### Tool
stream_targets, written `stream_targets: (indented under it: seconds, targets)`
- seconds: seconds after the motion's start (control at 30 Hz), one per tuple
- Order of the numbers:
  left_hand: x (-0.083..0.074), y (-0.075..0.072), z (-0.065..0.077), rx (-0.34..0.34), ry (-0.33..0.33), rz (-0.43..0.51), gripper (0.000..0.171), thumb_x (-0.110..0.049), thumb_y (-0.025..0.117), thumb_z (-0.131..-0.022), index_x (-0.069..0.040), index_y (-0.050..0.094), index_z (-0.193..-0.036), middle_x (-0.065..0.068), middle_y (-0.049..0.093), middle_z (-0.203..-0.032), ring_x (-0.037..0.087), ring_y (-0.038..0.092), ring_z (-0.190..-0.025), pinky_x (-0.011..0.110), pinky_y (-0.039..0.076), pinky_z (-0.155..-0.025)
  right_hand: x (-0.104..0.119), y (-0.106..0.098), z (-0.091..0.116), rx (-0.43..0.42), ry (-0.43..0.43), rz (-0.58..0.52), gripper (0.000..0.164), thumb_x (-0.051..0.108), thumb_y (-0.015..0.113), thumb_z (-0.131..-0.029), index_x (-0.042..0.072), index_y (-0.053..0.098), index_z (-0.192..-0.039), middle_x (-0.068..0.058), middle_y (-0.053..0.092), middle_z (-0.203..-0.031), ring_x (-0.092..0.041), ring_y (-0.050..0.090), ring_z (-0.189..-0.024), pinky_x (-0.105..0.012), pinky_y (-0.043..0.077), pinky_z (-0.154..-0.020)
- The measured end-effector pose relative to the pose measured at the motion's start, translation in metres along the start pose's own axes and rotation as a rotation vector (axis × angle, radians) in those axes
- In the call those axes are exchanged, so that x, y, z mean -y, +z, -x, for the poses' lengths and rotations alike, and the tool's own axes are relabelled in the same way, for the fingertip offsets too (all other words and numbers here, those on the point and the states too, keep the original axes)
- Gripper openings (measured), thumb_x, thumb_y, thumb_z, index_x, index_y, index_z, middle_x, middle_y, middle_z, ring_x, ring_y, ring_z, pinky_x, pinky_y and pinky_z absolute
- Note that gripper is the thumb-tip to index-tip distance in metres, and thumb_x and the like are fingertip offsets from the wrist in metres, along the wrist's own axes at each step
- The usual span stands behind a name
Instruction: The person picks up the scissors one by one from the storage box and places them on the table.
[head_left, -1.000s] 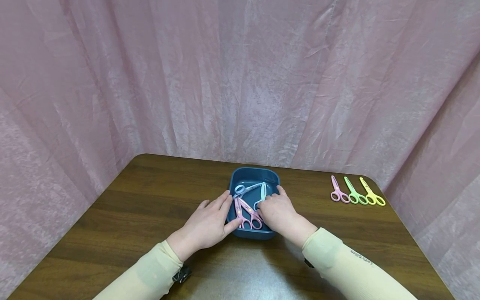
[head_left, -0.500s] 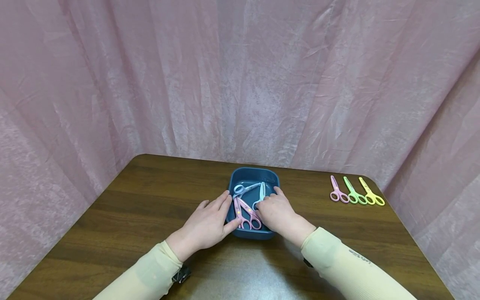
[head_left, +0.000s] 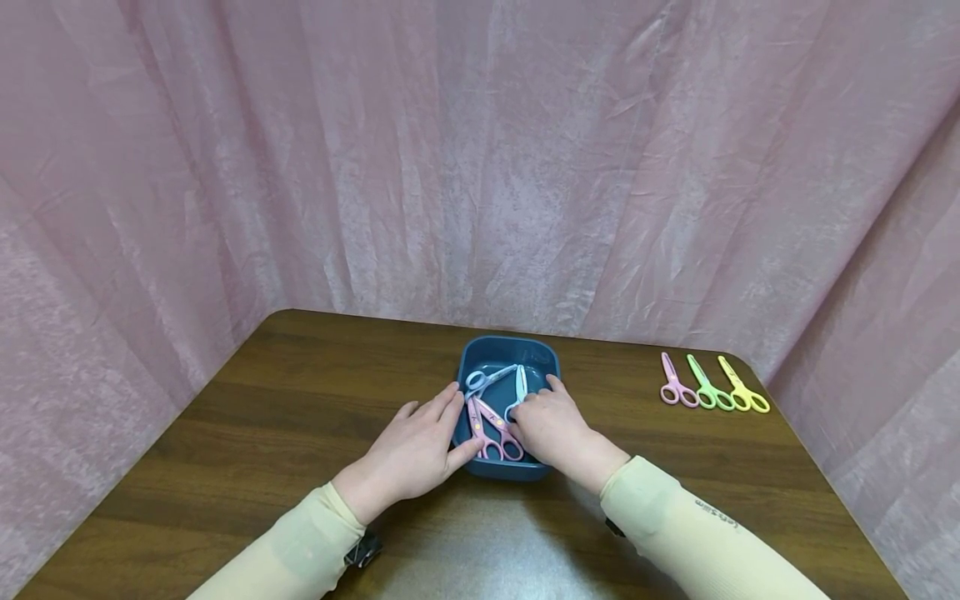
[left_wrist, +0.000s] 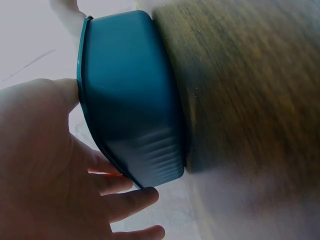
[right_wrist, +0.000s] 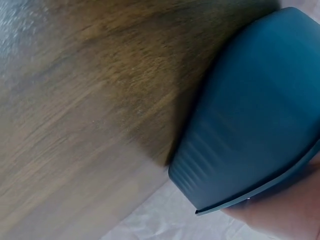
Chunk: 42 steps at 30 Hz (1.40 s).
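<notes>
A dark blue box with scissors in it stands on the table. My left hand rests at its left side, fingers straight, thumb over the rim. In the left wrist view the left hand touches the box's rim with fingers spread. My right hand reaches over the right rim, its fingers curled at the handles of pale aqua scissors; the fingertips are hidden. Beside these lie light blue scissors and pink scissors. In the right wrist view the right hand shows only partly.
Pink scissors, green scissors and yellow scissors lie in a row at the back right of the wooden table. A pink curtain hangs behind the table.
The pale aqua scissors have shifted slightly left in the box, along with my right hand. The tip of the light blue scissors has moved a little left. The left hand stays in place.
</notes>
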<state>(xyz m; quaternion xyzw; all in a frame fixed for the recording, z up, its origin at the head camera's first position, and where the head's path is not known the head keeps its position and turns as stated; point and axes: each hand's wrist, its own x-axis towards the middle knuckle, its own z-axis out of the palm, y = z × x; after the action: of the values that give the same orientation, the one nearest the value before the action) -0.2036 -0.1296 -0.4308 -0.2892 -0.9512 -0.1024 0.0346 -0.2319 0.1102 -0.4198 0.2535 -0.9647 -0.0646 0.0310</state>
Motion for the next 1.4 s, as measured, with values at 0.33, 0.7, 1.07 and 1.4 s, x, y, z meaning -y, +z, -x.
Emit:
stream_targets:
  seconds: [0.33,0.7,1.07,1.4]
  targets:
    - [0.000,0.002,0.000,0.006,-0.004,-0.003,0.089,-0.067,0.049,-0.111,0.003,0.044,-0.166,0.021,0.037,-0.176,0.034,0.041,-0.160,0.069,0.037,-0.122,-0.002,0.004,-0.003,-0.077,0.009,-0.023,0.016,0.027,0.082,-0.102,0.012,0.085,-0.108,-0.011,0.082,-0.095,-0.033,0.080,-0.096,-0.069,0.041,-0.119]
    - [-0.002,-0.001,0.001,0.003,0.009,-0.009,0.087,-0.065,0.050,-0.112,0.004,0.044,-0.166,0.021,0.036,-0.176,0.034,0.039,-0.161,0.069,0.037,-0.122,-0.003,0.008,-0.007,-0.073,0.044,-0.005,0.026,0.037,0.083,-0.101,0.013,0.085,-0.111,-0.011,0.083,-0.098,-0.032,0.080,-0.099,-0.067,0.038,-0.122]
    - [-0.002,-0.002,0.002,-0.010,0.018,-0.013,0.084,-0.062,0.050,-0.113,0.004,0.045,-0.165,0.022,0.038,-0.175,0.036,0.041,-0.160,0.069,0.038,-0.121,-0.001,0.011,-0.008,-0.042,0.077,0.007,0.044,0.040,0.081,-0.102,0.014,0.077,-0.137,-0.015,0.082,-0.119,-0.036,0.078,-0.113,-0.068,0.034,-0.124]
    - [-0.001,-0.001,0.002,-0.008,0.011,-0.022,0.084,-0.061,0.050,-0.113,0.005,0.045,-0.165,0.022,0.037,-0.175,0.035,0.040,-0.160,0.068,0.038,-0.121,0.000,0.011,-0.009,-0.029,0.074,0.050,0.034,0.043,0.081,-0.102,0.018,0.085,-0.124,-0.009,0.084,-0.111,-0.033,0.080,-0.108,-0.066,0.036,-0.124]
